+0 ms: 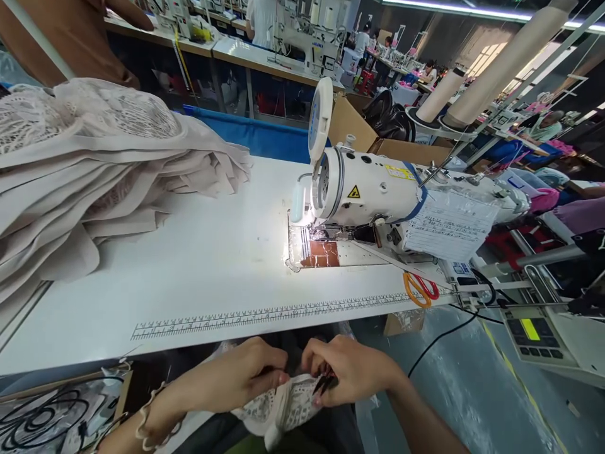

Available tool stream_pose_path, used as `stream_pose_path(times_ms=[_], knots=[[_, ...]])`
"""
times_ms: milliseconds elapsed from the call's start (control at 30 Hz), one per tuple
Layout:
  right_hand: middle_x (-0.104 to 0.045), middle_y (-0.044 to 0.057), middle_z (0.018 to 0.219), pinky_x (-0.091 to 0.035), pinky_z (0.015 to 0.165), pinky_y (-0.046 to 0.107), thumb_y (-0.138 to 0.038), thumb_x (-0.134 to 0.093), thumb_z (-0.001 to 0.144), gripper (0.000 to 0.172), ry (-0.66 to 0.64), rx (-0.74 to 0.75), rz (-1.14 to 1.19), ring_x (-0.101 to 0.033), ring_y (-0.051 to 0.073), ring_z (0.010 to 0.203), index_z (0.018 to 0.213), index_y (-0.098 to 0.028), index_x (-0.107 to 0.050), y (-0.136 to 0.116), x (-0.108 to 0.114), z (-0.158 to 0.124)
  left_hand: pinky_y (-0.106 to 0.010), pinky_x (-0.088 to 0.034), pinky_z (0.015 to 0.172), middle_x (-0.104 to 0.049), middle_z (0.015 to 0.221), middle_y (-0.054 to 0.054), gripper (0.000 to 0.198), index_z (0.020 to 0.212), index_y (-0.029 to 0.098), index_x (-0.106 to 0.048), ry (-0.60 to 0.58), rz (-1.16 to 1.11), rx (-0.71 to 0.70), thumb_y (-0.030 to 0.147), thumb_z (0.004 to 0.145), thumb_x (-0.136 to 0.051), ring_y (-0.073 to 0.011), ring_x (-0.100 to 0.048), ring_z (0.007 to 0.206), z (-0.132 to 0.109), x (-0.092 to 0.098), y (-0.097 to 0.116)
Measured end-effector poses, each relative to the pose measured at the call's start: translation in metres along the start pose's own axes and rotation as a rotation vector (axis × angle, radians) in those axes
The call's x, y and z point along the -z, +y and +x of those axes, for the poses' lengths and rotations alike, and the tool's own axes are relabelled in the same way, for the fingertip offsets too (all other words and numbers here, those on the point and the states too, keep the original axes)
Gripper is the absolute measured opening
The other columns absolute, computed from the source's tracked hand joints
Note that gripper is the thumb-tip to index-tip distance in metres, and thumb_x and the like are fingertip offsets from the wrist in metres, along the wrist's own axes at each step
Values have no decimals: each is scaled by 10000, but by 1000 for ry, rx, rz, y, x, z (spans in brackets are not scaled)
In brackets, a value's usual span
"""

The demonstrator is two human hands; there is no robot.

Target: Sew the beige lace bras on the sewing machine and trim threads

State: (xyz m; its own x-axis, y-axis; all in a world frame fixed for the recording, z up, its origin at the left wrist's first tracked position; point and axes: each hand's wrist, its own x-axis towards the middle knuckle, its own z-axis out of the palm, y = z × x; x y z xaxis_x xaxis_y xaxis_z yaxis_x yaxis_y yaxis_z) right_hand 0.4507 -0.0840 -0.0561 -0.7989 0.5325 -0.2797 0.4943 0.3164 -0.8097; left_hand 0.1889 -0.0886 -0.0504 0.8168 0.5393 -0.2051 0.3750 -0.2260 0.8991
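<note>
In my lap, below the table's front edge, lies a cream lace garment piece (278, 403) with a plain fabric band running through it. My left hand (250, 372) is closed, pinching the upper edge of this piece between thumb and fingers. Closed too, my right hand (347, 369) is at the right side of the lace. A small dark pointed tool, which looks like thread snips (326, 381), is held in its fingers close to the fabric. The fingers partly hide the tool, so I cannot tell whether its blades touch the lace.
A sewing machine (373, 186) stands on the white table (212, 265), above a printed ruler strip (283, 312). Orange-and-red-handled scissors (418, 290) lie near the front edge. Cream lace garments (94, 170) are piled at left. A control panel (536, 334) sits at right.
</note>
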Motion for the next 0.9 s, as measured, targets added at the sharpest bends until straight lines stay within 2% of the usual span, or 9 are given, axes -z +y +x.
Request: stream_pose_path(times_ms=[67,133,200,300,400,533,667,767,900], knots=[[-679,-63,767,-400,615,200,-179,-785,758,305,-31,-8,9,-625,121,676,1019,-243,-640,-1,-1,7,-282,-212,511,-262,595,63,409,699,208,-315,-28,-70,8,396,1041,-438,-106,-233,507,4,-1,0],[-674,-52,755,-397,637,207,-177,-761,825,110,8,34,0,-623,119,695,865,-223,-669,-3,-2,14,-269,-206,508,-273,597,64,418,688,202,-332,-42,-132,14,408,1024,-474,-98,-228,515,5,1,-3],[-639,-43,727,-382,624,217,-242,-786,840,194,97,71,22,-582,115,673,729,-200,-633,-5,-1,17,-249,-211,505,-321,605,61,406,676,191,-392,-49,-183,58,406,985,-545,-91,-251,532,1,6,-6],[-623,-13,733,-370,606,237,-407,-793,843,343,227,67,93,-545,133,684,674,-194,-584,-7,5,12,-218,-293,539,-508,651,29,256,758,166,-617,-85,-221,107,352,934,-620,-96,-397,576,-10,15,-10],[-665,35,783,-374,584,248,-495,-690,913,424,201,40,232,-526,135,663,648,-194,-551,-4,10,5,-213,-389,618,-626,779,-26,178,812,156,-713,-54,-272,100,306,898,-671,-127,-544,686,-24,22,-12],[-642,24,691,-285,494,251,-575,-651,922,517,151,0,500,-368,86,504,615,-199,-474,8,7,1,-214,-411,637,-583,813,-20,339,685,146,-608,137,-529,80,400,829,-780,-119,-515,693,-36,19,-20],[-592,6,587,-301,515,256,-611,-705,869,518,282,-59,694,-448,117,528,626,-202,-499,15,-2,4,-197,-371,594,-541,684,6,465,654,157,-518,295,-895,28,498,846,-769,-103,-459,637,-35,0,-29],[-578,-3,548,-290,471,246,-616,-750,823,536,324,-75,902,-447,115,482,610,-211,-471,13,-8,9,-188,-382,544,-518,598,15,452,638,165,-508,370,-1172,-1,456,834,-793,-97,-460,572,-28,-15,-31],[-543,-17,497,-227,418,233,-618,-782,777,587,318,-27,1089,-381,93,417,572,-221,-401,8,-14,15,-165,-341,442,-415,505,60,432,635,178,-472,424,-1481,-38,366,777,-834,-65,-344,444,-16,-23,-26]])
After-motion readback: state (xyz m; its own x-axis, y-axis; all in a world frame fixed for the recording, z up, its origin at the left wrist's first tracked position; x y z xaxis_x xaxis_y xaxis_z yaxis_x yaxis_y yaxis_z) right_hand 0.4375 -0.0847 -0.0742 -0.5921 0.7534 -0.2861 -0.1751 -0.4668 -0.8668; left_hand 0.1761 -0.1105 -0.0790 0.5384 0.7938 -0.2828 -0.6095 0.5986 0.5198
